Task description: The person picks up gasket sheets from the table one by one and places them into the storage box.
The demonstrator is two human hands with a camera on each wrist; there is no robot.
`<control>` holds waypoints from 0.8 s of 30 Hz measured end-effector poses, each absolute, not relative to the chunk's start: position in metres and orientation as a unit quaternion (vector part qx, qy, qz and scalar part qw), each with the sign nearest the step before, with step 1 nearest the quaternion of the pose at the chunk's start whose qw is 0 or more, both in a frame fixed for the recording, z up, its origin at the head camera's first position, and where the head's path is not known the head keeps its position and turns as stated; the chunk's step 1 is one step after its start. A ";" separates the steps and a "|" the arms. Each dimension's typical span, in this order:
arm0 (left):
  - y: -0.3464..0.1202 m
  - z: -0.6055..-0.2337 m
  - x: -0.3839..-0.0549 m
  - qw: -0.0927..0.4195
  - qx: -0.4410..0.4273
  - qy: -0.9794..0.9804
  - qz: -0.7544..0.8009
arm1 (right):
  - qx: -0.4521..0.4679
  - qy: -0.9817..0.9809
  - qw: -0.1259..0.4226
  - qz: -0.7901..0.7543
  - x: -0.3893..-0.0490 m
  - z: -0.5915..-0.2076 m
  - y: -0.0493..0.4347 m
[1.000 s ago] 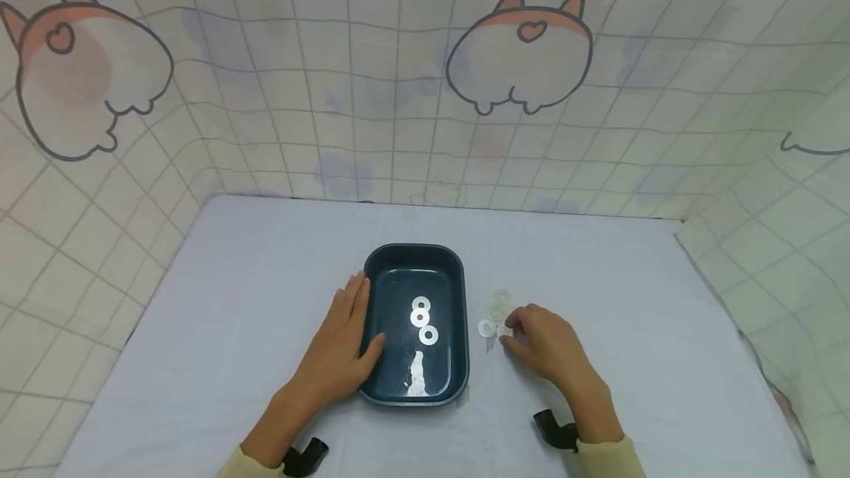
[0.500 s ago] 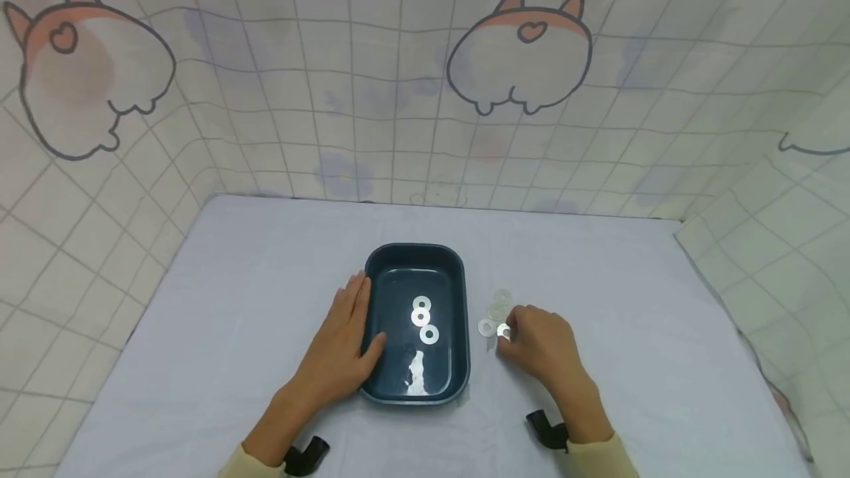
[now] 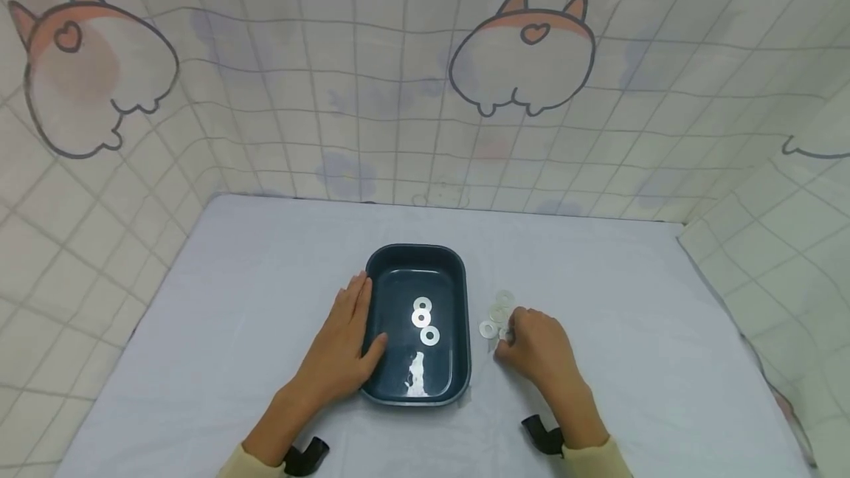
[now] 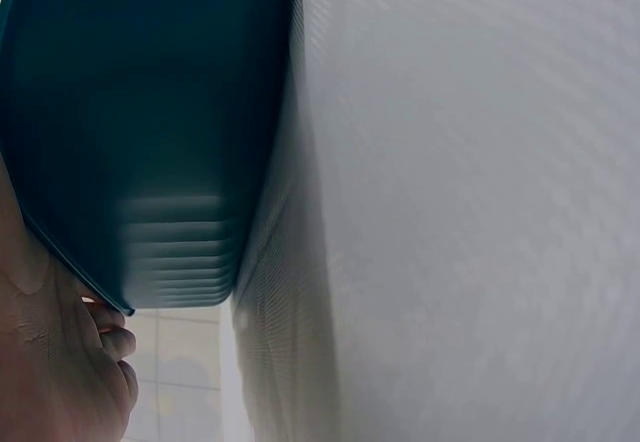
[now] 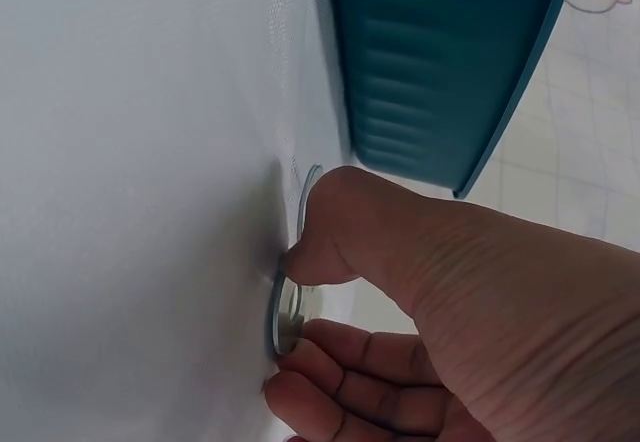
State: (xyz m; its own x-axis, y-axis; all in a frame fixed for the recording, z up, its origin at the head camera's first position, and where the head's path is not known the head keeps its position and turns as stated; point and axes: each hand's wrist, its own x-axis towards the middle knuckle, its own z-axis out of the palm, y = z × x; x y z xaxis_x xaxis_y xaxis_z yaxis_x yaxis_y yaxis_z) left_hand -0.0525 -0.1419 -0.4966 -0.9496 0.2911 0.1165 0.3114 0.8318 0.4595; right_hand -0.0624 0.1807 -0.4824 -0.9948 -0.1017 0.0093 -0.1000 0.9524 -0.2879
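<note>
Washers of flat silvery metal lie in a small cluster on the pale blue-white counter, at about three o'clock from the dark teal rectangular plastic tray and just beside its right wall. The right hand rests at the five o'clock edge of that cluster, thumb and fingers curled together on one silvery washer (the right wrist view shows the thumb tip pressing its face while a fingertip meets its rim, the disc partly tipped off the cloth). The left hand lies flat and relaxed against the tray's left wall, at nine o'clock from its centre, fingers straight along the rim and thumb hooked over the edge into the tray. Inside the tray three more silvery washers sit near the middle, two overlapping and the third just beside them toward five o'clock. Behind the counter hangs a gridded cream cloth with cartoon animal prints.
</note>
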 end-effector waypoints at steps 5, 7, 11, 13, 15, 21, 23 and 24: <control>-0.143 -0.498 -0.051 0.019 -0.156 -0.956 -0.248 | -0.054 0.988 0.007 -0.146 -0.061 -0.481 0.179; -0.144 -0.499 -0.050 0.021 -0.156 -0.956 -0.247 | -0.057 0.988 0.008 -0.142 -0.061 -0.481 0.179; -0.144 -0.500 -0.050 0.020 -0.157 -0.957 -0.243 | -0.066 0.989 0.011 -0.133 -0.060 -0.480 0.180; -0.143 -0.499 -0.051 0.018 -0.160 -0.957 -0.240 | -0.068 0.989 0.012 -0.132 -0.060 -0.479 0.182; -0.143 -0.497 -0.052 0.017 -0.160 -0.958 -0.239 | -0.068 0.988 0.013 -0.135 -0.060 -0.477 0.183; -0.143 -0.493 -0.053 0.014 -0.156 -0.959 -0.237 | -0.076 0.986 0.005 -0.145 -0.062 -0.479 0.185; -0.144 -0.493 -0.053 0.011 -0.155 -0.959 -0.238 | -0.076 0.986 0.006 -0.147 -0.063 -0.480 0.185; -0.144 -0.493 -0.052 0.010 -0.154 -0.959 -0.238 | -0.077 0.986 0.008 -0.149 -0.063 -0.481 0.186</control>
State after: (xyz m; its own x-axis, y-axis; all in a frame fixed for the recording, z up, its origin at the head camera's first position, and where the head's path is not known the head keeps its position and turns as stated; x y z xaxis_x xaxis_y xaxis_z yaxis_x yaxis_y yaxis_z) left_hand -0.0524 -0.1437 -0.4933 -0.9524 0.2906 0.0919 0.2999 0.8393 0.4534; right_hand -0.0632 0.1855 -0.4812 -0.9881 -0.1536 0.0061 -0.1486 0.9441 -0.2943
